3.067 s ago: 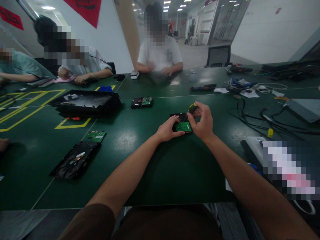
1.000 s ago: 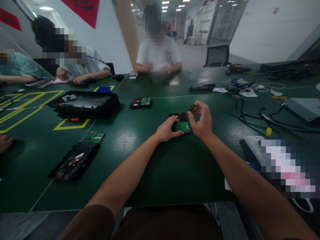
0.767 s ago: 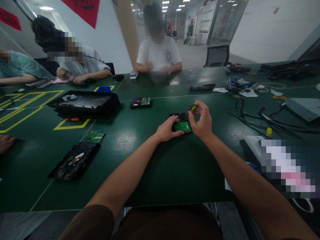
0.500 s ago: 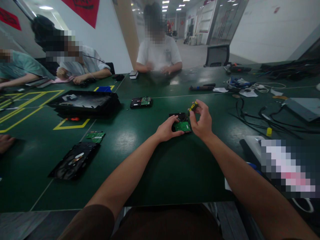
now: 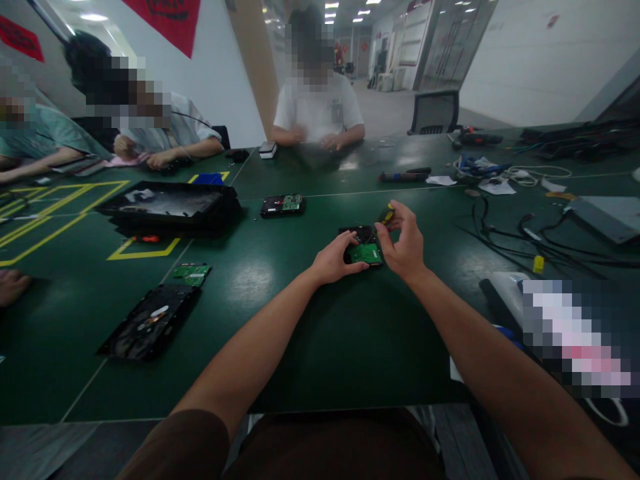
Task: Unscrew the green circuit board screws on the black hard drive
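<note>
A hard drive (image 5: 367, 253) lies on the green table in front of me, its green circuit board facing up. My left hand (image 5: 336, 259) grips it from the left, thumb along the near edge and fingers over the far part. In my right hand (image 5: 404, 243) is a screwdriver (image 5: 386, 215) with a yellow and black handle, pinched between thumb and fingers and tilted above the drive's right side. Its tip seems to point down at the drive, but the contact point is too small to make out.
Another hard drive (image 5: 282, 205) lies farther back. To the left are an opened drive case (image 5: 150, 323), a loose green circuit board (image 5: 191, 273) and black trays (image 5: 173, 207). Black cables (image 5: 525, 233) and a grey metal box (image 5: 607, 217) lie right. Several people sit around the table.
The screwdriver's handle has turned a little in my right hand, whose fingers have shifted slightly. My left hand and the hard drive stay where they were.
</note>
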### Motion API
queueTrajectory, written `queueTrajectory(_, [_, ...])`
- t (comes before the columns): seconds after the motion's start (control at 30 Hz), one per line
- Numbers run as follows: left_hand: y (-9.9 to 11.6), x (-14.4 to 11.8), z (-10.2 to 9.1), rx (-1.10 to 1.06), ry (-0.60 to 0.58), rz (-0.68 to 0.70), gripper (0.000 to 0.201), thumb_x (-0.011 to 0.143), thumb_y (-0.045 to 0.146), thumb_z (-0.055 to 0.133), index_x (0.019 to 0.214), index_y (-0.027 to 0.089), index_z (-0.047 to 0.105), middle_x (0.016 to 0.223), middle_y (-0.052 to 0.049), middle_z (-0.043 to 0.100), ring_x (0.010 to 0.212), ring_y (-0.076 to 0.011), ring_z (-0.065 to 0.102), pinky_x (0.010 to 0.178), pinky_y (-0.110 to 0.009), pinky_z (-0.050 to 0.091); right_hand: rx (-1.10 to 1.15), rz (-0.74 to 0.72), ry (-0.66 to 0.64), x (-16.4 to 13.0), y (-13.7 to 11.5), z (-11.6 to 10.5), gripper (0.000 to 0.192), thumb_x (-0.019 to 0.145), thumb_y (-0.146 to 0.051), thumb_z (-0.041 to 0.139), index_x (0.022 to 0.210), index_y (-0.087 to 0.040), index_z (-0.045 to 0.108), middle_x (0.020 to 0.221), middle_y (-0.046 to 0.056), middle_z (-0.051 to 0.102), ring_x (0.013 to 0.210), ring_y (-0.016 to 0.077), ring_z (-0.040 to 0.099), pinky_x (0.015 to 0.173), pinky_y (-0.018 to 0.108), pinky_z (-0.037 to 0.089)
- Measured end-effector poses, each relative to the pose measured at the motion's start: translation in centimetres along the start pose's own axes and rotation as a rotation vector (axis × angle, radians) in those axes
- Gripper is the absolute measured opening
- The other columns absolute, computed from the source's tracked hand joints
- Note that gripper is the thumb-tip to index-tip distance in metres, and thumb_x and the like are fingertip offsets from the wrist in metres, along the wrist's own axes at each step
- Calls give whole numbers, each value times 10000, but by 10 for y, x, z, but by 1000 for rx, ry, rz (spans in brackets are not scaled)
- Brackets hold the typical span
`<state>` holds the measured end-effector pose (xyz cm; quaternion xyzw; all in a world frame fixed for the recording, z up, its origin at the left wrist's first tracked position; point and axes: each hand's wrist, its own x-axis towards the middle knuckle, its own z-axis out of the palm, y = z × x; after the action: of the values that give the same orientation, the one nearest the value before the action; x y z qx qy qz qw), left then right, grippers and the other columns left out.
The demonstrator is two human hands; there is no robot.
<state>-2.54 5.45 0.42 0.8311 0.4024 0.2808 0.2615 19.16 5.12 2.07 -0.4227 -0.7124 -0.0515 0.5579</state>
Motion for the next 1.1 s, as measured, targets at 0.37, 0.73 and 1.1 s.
queueTrajectory(0.37, [-1, 0, 0, -23, 3, -14, 636, 760, 545, 838, 1275, 257, 601, 1616, -128, 469, 1546, -345, 386, 1234, -558, 390, 22, 9, 12, -1, -2, 2, 586, 974, -345, 617, 1516, -293, 399, 1364, 125, 615, 982, 255, 722, 837, 456, 655])
queueTrajectory(0.73, [1, 0, 0, -4, 8, 7, 640, 774, 529, 832, 1293, 246, 588, 1602, -141, 482, 1543, -333, 395, 1231, -542, 401, 22, 1, -4, -1, 0, 2, 630, 962, -373, 625, 1538, -291, 385, 1385, 133, 586, 986, 272, 706, 834, 488, 650])
queueTrajectory(1.1, [0, 0, 0, -5, 11, 2, 634, 773, 550, 827, 1277, 244, 592, 1602, -142, 481, 1539, -334, 401, 1228, -530, 407, -6, -22, -5, 0, -1, 0, 626, 964, -363, 628, 1541, -299, 394, 1361, 128, 588, 968, 270, 702, 824, 488, 654])
